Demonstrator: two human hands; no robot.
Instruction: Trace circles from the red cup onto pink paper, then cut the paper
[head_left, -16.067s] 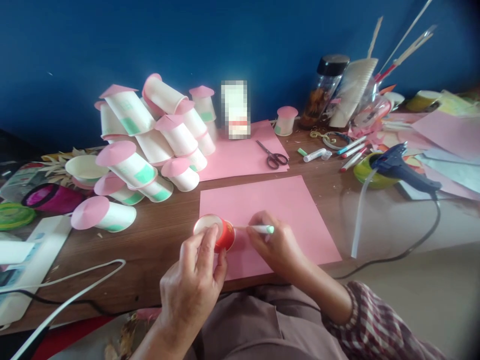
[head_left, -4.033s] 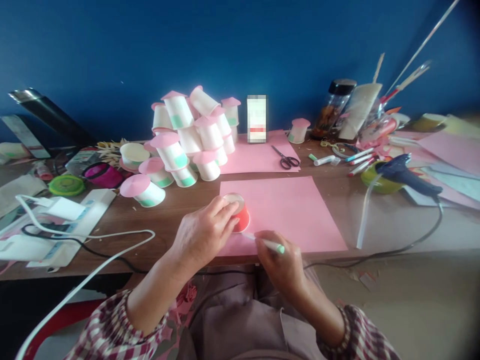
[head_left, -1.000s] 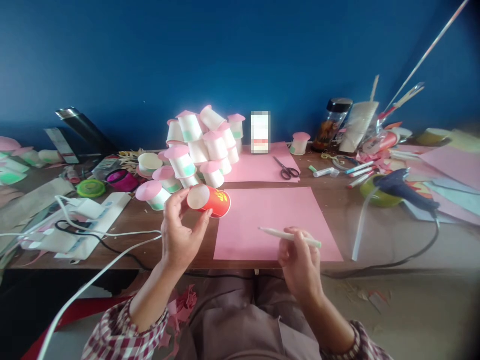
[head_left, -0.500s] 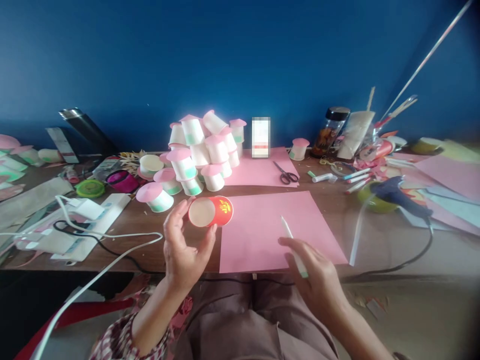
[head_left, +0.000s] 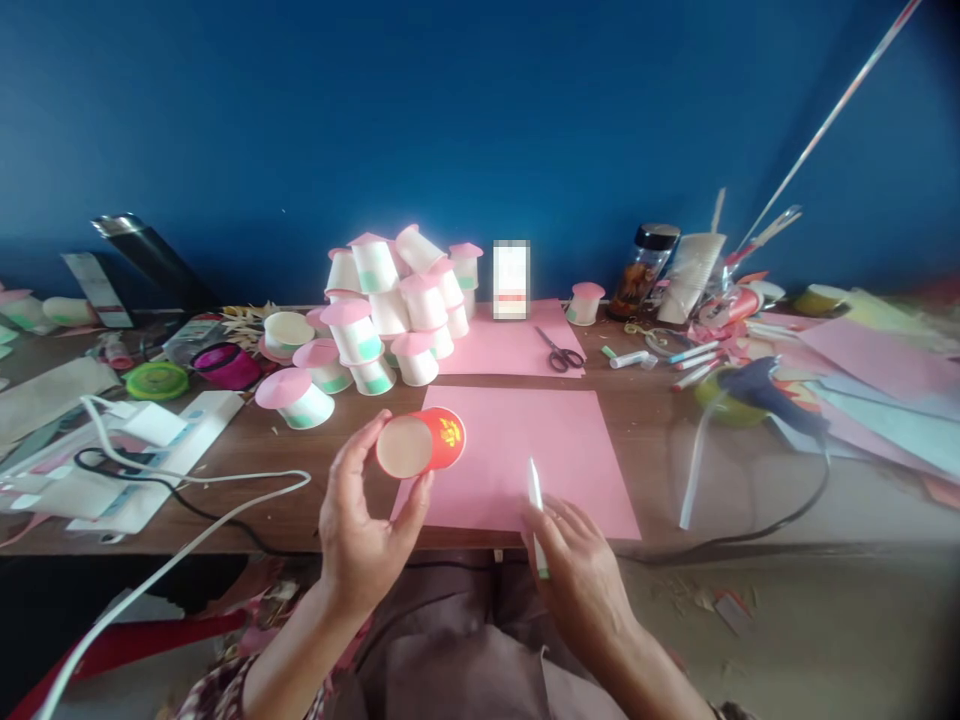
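My left hand (head_left: 375, 520) grips a red paper cup (head_left: 448, 440) with yellow print, tipped on its side so its pale round end faces me. In my right hand (head_left: 577, 560) is a white marker (head_left: 535, 490) with a green end, its tip pointing up and away from me. Under both lies a pink sheet of paper (head_left: 570, 430) near the table's front edge. Behind the cup, several white paper cups with pink paper tops (head_left: 375, 265) stand in a stacked pile. Black-handled scissors (head_left: 564, 358) rest on a second pink sheet (head_left: 495, 350).
To the left are a power strip (head_left: 172, 470) with a white cable, a green tape measure-like round item (head_left: 156, 380) and a dark flask (head_left: 154, 260). On the right stand a jar (head_left: 645, 270), several markers (head_left: 694, 365) and a glue gun (head_left: 757, 385) with its cord.
My right hand has moved left with the marker, closer to the cup, and the marker now points more upright. The view has shifted slightly. The left hand still holds the cup.
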